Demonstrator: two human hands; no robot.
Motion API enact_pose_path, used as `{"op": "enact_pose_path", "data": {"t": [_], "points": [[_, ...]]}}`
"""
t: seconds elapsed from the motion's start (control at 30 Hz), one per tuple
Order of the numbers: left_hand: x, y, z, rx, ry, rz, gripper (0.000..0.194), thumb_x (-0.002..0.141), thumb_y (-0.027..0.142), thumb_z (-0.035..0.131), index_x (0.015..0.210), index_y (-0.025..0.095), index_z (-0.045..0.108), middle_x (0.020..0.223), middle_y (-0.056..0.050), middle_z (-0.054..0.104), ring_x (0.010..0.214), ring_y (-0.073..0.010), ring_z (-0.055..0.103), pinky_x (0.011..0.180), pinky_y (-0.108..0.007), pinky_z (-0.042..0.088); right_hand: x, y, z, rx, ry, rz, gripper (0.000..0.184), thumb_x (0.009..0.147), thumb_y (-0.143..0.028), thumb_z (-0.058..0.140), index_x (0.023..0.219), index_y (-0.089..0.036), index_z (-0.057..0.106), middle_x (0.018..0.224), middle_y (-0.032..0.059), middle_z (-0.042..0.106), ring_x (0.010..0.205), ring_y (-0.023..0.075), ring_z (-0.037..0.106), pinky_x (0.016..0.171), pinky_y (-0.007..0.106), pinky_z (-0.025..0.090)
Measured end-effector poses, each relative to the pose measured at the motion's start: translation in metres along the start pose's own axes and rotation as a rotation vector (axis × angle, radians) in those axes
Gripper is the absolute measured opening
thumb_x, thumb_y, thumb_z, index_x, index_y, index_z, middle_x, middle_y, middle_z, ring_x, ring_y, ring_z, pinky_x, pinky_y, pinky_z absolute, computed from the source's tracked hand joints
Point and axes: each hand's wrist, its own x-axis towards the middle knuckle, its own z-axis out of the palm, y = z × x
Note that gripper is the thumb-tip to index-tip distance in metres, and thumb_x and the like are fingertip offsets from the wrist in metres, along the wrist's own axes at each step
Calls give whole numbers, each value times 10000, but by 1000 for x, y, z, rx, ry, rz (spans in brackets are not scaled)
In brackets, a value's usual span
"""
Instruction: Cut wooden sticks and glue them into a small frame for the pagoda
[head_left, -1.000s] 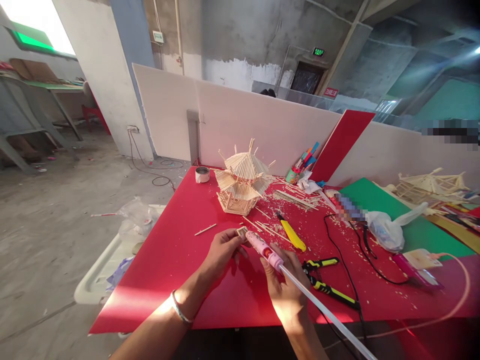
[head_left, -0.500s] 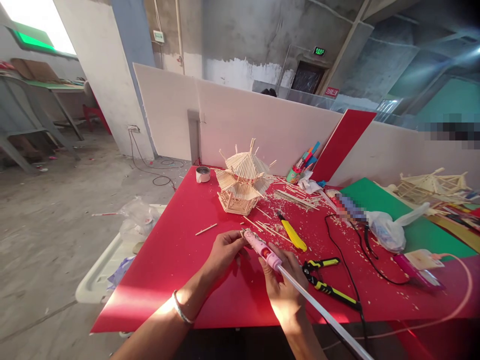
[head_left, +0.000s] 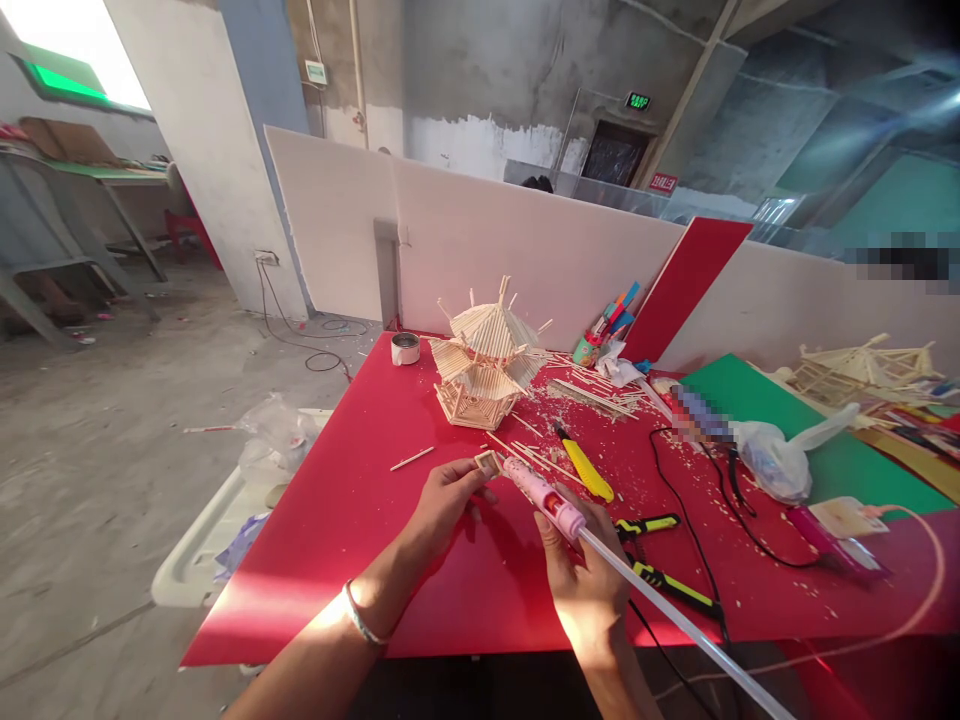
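Between the fingertips of my left hand (head_left: 448,497) is a small square frame of wooden sticks (head_left: 489,463). My right hand (head_left: 585,550) is wrapped round a pink hot glue gun (head_left: 541,492), its nozzle pointing left, just beside the frame. A long translucent glue stick (head_left: 675,640) runs out of the gun's back end toward the lower right. Beyond both hands stands a pagoda model built of thin wooden sticks (head_left: 491,355), upright on the red tabletop (head_left: 352,520).
A yellow utility knife (head_left: 585,465) and black-and-yellow pliers (head_left: 667,580) lie right of my hands. Loose sticks (head_left: 592,390) and shavings litter the table behind. A tin (head_left: 406,348) stands at the far left, a pen holder (head_left: 587,349) at the back. Black cables cross the right side.
My right hand has drawn the glue gun a little to the right, away from my left fingertips. The small square frame in my left hand now shows clearly.
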Motion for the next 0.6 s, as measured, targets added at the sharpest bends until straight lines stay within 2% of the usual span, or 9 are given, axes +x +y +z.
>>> {"op": "enact_pose_path", "data": {"t": [0.17, 0.4, 0.6], "points": [[3, -1, -2, -136, 1, 1, 239, 682, 325, 763, 706, 142, 611, 516, 29, 574, 316, -61, 439, 285, -170, 321, -2, -2, -4, 4, 8, 12, 285, 943, -411, 581, 1056, -173, 691, 841, 77, 694, 731, 182, 674, 633, 267, 534], [1, 4, 1, -162, -32, -10, 293, 654, 299, 812, 792, 150, 600, 577, 12, 648, 354, -63, 505, 347, -166, 418, -8, 0, 0, 24, -32, -12, 268, 935, -355, 601, 1120, -175, 676, 885, 89, 705, 778, 189, 695, 686, 271, 558], [1, 4, -1, -174, -36, -69, 251, 673, 297, 770, 791, 156, 598, 643, -34, 705, 412, -104, 591, 376, -186, 468, -12, 6, 0, 12, -75, -2, 293, 930, -359, 601, 1153, -181, 666, 920, 93, 710, 802, 195, 704, 692, 267, 564]]}}
